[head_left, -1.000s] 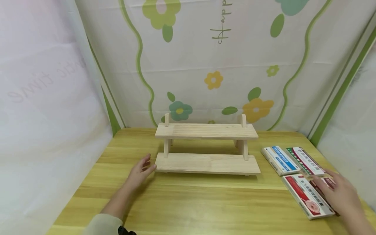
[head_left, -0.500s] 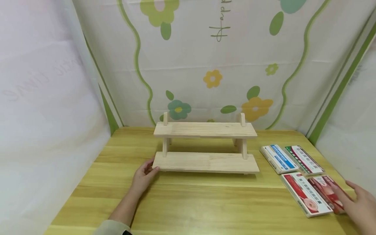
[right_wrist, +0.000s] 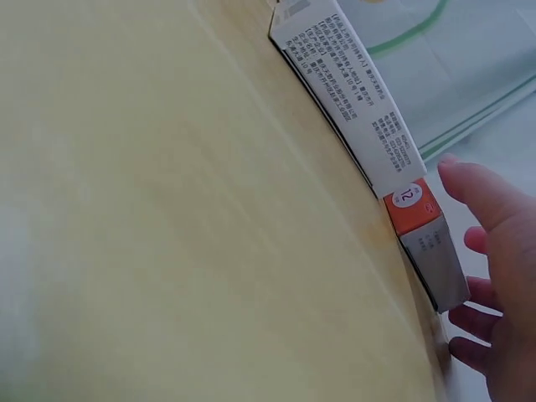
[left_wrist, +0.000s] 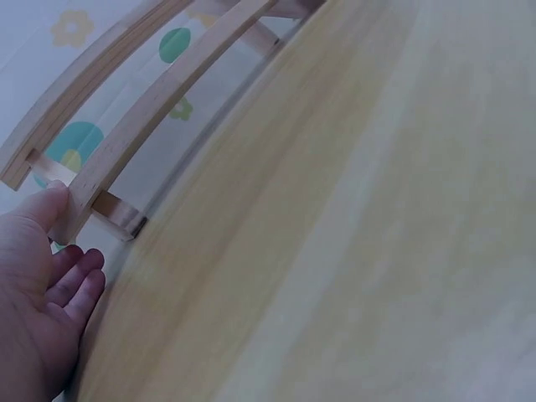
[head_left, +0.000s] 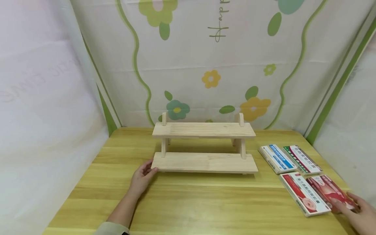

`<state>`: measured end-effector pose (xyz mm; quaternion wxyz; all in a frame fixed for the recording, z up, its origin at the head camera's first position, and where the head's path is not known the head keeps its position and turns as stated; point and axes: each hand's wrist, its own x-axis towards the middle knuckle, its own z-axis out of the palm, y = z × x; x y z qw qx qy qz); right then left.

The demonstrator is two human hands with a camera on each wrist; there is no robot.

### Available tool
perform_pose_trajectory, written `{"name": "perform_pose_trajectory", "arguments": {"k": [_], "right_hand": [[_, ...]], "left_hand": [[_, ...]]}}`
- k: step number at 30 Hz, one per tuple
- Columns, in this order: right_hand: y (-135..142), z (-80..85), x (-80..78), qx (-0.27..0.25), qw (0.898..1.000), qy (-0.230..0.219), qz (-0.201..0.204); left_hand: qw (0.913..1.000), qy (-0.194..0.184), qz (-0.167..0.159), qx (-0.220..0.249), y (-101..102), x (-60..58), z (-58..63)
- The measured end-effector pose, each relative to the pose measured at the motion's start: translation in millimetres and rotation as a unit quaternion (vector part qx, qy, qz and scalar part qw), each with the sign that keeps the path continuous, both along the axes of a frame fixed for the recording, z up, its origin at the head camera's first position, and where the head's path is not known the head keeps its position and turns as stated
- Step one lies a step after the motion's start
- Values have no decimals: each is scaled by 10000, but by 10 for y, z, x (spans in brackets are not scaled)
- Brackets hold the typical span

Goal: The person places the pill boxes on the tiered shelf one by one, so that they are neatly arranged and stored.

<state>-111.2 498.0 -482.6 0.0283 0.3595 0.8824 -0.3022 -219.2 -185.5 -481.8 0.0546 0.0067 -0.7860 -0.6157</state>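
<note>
A big white cloth (head_left: 188,54) with flowers hangs at the back, and its top is cut off, so the writing is too. In front is the yellow wooden table (head_left: 205,202), which runs off the bottom. In its middle stands the wooden shelf (head_left: 204,163), and its top board hides parts of the legs.

On the right lie four flat boxes: the red-and-white box (head_left: 305,195) is near, with the dark red box (head_left: 324,186) beside it. Behind them are the blue-and-white box (head_left: 277,159) and the green-and-white box (head_left: 302,159). Their small words are blurry in the head view.

The left hand (head_left: 140,179) grips the left end of the bottom board, thumb in front, fingers bent, one tip hidden. The right hand (head_left: 362,213) is cut off at the side. Its thumb and bent fingers are spread around the dark red box, covering its near end, but I can't tell if they squeeze it. A sleeve (head_left: 109,229) is cut off below, with a tiny dark thing (head_left: 125,233) on it, too small to name.
</note>
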Motion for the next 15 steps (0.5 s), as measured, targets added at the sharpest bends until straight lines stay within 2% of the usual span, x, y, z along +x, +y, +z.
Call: {"name": "perform_pose_trajectory", "arguments": {"k": [5, 15], "right_hand": [[51, -122, 24, 177, 9998, 129, 4], [112, -137, 74, 354, 9992, 18, 207]], "left_hand": [[10000, -16, 6, -29, -1, 9, -4], [10000, 89, 35, 15, 8, 10, -7]]}}
